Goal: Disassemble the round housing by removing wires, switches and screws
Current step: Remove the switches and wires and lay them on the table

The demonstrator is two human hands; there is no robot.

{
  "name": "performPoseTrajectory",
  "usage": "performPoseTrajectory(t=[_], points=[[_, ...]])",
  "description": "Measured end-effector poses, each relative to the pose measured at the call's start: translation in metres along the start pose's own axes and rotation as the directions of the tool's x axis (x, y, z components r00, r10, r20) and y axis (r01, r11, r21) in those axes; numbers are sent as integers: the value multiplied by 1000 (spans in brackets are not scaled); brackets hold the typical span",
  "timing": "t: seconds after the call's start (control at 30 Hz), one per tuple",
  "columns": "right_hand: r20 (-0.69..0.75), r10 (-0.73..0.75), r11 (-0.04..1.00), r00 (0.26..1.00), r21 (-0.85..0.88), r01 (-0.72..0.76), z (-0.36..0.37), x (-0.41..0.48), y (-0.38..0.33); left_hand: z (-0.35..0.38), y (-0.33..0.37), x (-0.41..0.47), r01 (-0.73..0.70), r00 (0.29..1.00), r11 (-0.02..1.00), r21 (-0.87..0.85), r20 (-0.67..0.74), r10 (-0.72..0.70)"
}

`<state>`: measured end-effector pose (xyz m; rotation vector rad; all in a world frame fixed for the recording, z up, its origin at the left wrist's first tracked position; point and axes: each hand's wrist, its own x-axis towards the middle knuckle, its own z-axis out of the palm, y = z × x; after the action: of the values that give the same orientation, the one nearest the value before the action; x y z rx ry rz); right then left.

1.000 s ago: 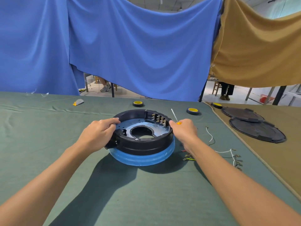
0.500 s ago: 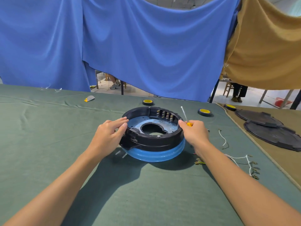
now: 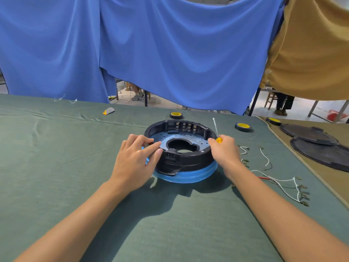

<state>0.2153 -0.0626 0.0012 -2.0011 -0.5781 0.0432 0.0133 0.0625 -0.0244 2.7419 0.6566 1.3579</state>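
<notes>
The round housing [image 3: 188, 161] sits on its blue base [image 3: 190, 176] in the middle of the green surface, nearer the far edge. Over the last second it has turned counterclockwise. The plug block [image 3: 170, 157] that was at the left now faces the near edge, and the row of switches [image 3: 186, 126] has swung to the far side. The left hand [image 3: 135, 163] rests on the left rim with its fingers nearly straight. The right hand [image 3: 223, 150] grips a screwdriver [image 3: 215, 127], tip up, with its knuckles against the right rim. Loose wires [image 3: 283, 183] lie towards the right edge, so the wire step looks mostly done. The turn probably lines up a screw or switch.
</notes>
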Motion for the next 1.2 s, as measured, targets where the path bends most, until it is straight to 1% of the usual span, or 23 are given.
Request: performPoseTrajectory(t=[0.1,0.2,0.27,0.3,0.4,0.47,0.53,0.63,0.73,0.8,0.87,0.93,1.0,1.07,1.2], points=[[-57,25,1000,998,16,-24,2,2,-7,-4,-4,0,-109,994,988,109,19,108],[-112,64,996,992,-50,-70,8,-11,-7,-7,-7,5,-151,988,980,129,-3,152],[-83,32,995,996,-95,-40,11,-22,-2,-7,-5,6,-185,981,972,146,-29,191],[-54,10,996,998,-89,-15,11,-27,1,-7,-4,6,-210,975,965,159,-32,218],[11,-35,999,999,19,35,5,-29,6,-7,0,9,-282,956,946,158,-36,291],[7,-47,997,999,64,46,0,-24,6,-5,11,12,-314,946,938,150,-39,323],[-17,-65,997,998,35,65,-3,-17,4,0,25,14,-332,941,931,150,-17,338],[-30,-80,995,996,-62,78,-8,-12,1,6,36,15,-332,943,938,99,70,326],[-46,-173,974,984,-155,164,-13,-18,5,11,41,22,-245,962,966,77,145,232],[-50,-239,960,970,-161,228,-18,-24,10,19,47,28,-174,973,978,111,173,154],[-17,-277,952,961,-141,272,-25,-29,14,26,55,33,-122,974,980,157,207,88],[57,-303,938,951,-161,308,-32,-32,18,31,64,34,-135,974,967,217,208,89],[139,-309,922,941,-199,332,-39,-34,23,35,70,36,-149,981,957,251,162,110],[180,-317,916,931,-197,349,-45,-35,30,38,67,40,-158,977,962,222,175,120],[238,-347,895,907,-205,396,-56,-36,41,37,48,51,-204,953,958,202,267,146]])
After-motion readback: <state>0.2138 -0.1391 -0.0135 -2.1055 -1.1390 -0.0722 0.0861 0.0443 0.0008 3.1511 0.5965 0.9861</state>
